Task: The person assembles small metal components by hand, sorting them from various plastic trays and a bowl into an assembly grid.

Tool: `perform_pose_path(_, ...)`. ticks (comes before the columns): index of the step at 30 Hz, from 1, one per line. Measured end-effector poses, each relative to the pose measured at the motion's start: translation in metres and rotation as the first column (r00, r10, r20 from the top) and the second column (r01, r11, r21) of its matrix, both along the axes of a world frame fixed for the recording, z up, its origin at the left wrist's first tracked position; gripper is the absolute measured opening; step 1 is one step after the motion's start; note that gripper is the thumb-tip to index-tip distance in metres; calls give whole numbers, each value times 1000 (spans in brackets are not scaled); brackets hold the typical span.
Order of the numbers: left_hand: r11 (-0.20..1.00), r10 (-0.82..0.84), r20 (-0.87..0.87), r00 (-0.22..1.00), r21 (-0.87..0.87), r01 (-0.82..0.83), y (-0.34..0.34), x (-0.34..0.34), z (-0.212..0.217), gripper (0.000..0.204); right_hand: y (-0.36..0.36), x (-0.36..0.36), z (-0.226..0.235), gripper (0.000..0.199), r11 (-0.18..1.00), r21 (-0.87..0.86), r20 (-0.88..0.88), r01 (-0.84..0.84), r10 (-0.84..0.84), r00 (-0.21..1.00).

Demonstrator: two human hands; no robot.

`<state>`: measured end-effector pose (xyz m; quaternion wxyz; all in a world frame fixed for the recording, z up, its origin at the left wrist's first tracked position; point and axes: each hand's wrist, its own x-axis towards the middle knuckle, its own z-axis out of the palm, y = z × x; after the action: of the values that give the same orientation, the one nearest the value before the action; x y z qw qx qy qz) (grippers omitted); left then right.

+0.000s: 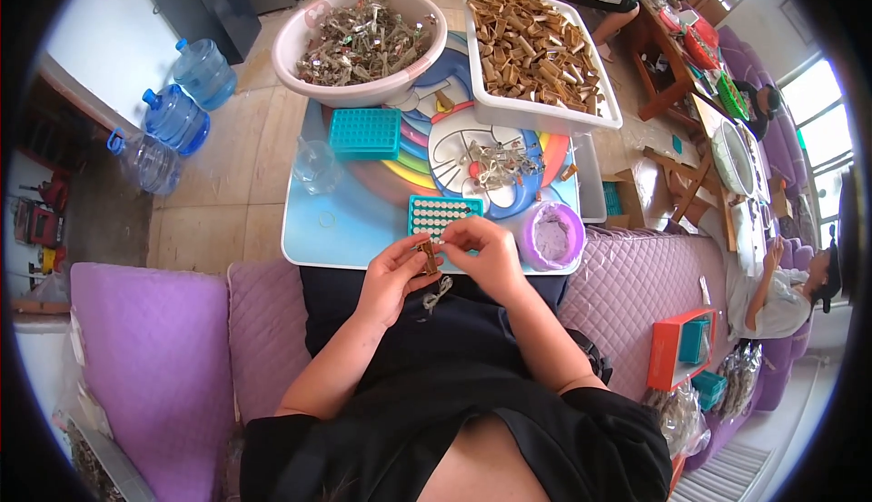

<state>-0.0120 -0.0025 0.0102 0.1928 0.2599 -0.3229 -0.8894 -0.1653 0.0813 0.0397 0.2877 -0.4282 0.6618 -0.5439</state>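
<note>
In front of my body, at the table's near edge, my left hand [394, 277] is closed around a small brown tube-like piece [430, 258]. A pale looped cord [437, 294] hangs just below it. My right hand [483, 249] meets it from the right, its fingertips pinched at the piece's upper end on something small and whitish that I cannot make out. Right behind the hands stands a teal rack [445, 202] filled with rows of small white round-topped pieces. A purple-rimmed tub [552, 235] with pale powdery contents sits beside my right hand.
Farther back on the table [363, 220] are a pink basin [289, 57] of bundled cords, a white tray [536, 119] of brown pieces, another teal rack [365, 133], a clear container [315, 168] and a loose cord pile [500, 164]. Water jugs [177, 120] stand left; people [788, 298] sit right.
</note>
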Motion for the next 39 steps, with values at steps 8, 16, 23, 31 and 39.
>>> perform_pose_path(8, 996, -1, 74, 997, -90, 8, 5, -4, 3, 32, 8, 17, 0, 15, 995, -98, -317, -12, -20, 948)
perform_pose_path(16, 997, -20, 38, 999, -71, 22, 8, -4, 7, 32, 8, 18, -4, 19, 979, -181, -548, -96, -19, 836)
perform_pose_path(23, 1000, 3, 54, 999, 18, -4, 0, 0, -1, 28, -7, -29, -34, 11, 954, 37, -335, 298, -269, 903)
perform_pose_path(31, 1000, -18, 47, 999, 0, 18, 2, -3, 0, 29, -20, -60, -91, 10, 952, 102, -632, 290, -163, 757)
perform_pose_path(39, 999, -27, 45, 999, -43, 29, 1, -4, -1, 34, -5, -13, -17, 12, 992, 63, -129, 110, -101, 986)
